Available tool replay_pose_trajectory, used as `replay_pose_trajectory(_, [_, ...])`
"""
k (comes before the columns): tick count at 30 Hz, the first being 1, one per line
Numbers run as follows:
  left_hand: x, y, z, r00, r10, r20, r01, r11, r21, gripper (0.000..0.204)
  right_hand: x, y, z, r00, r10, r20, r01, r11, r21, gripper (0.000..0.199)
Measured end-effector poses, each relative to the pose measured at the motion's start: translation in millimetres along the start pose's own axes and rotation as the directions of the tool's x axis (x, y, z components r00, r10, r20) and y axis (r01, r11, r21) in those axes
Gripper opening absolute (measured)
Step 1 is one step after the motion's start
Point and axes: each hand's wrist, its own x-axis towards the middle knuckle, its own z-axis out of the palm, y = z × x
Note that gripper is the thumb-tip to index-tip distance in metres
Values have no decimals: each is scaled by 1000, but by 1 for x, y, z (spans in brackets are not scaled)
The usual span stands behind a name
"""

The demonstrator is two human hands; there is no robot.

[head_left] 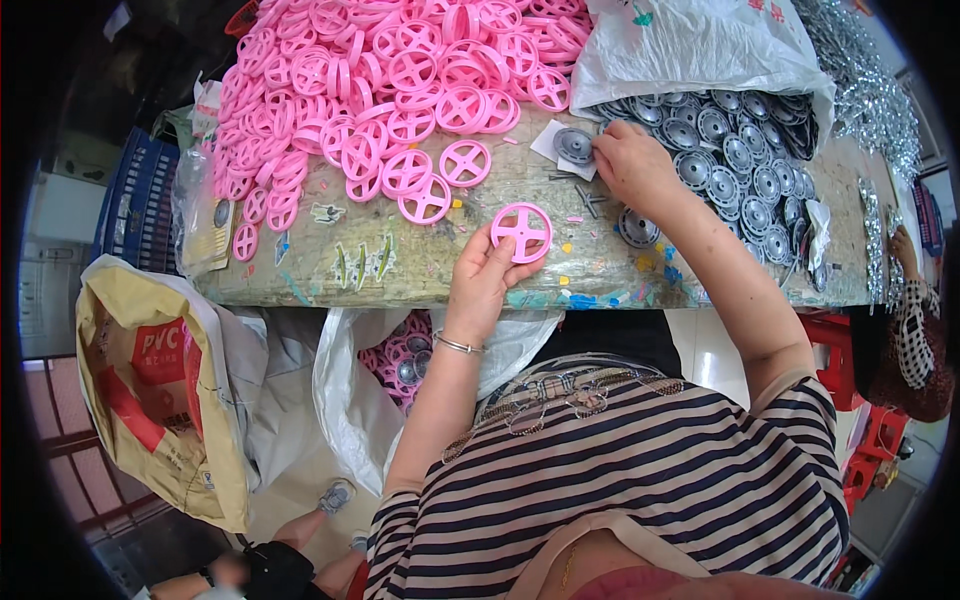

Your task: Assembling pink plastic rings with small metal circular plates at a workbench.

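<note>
A: What does the left hand (482, 268) have there?

B: A glossy pink four-spoked plastic wheel (523, 231), over the near part of the worn, paint-flecked table (610, 258). Thumb on the front, fingers tucked behind: the hand is pinching it at the near side of its rim.

A: Heavy, would you say?

B: Light, I'd guess, and stiff. The rim looks smooth, so it could slip from a lazy grip. I'd take it by that outer band, since the spokes look the likelier part to crack if bent.

A: It's a tidy shape: a round hoop, a plain cross inside, open gaps between, one even pink.

B: And by the right hand (632, 165) there's a dull silver-grey ridged disc (574, 146), raised in the middle, on a small white paper square (545, 141).

A: Is it pinching that?

B: The fingertips are at its right edge, but I can't tell from here whether they close on it. It looks like thin, hard plastic; its edge seems the best hold.

A: And beyond?

B: A big heap of matching pink wheels (412, 70) at the far left, and a spill of matching grey discs (739, 152) at the mouth of a white plastic sack (690, 55).
</note>
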Motion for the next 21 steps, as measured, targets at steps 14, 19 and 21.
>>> replay_pose_trajectory(14, [1,0,5,1000,-7,8,7,1000,-4,29,33,5,20,998,39,-47,-36,997,69,24])
replay_pose_trajectory(19, [-3,-3,-1,996,70,-62,-71,997,-13,29,5,-59,-45,967,118,228,-256,476,841,24])
replay_pose_trajectory(21, [-2,-1,4,997,62,-53,-64,997,-42,31,-19,-76,-29,991,67,115,-133,512,849,26])
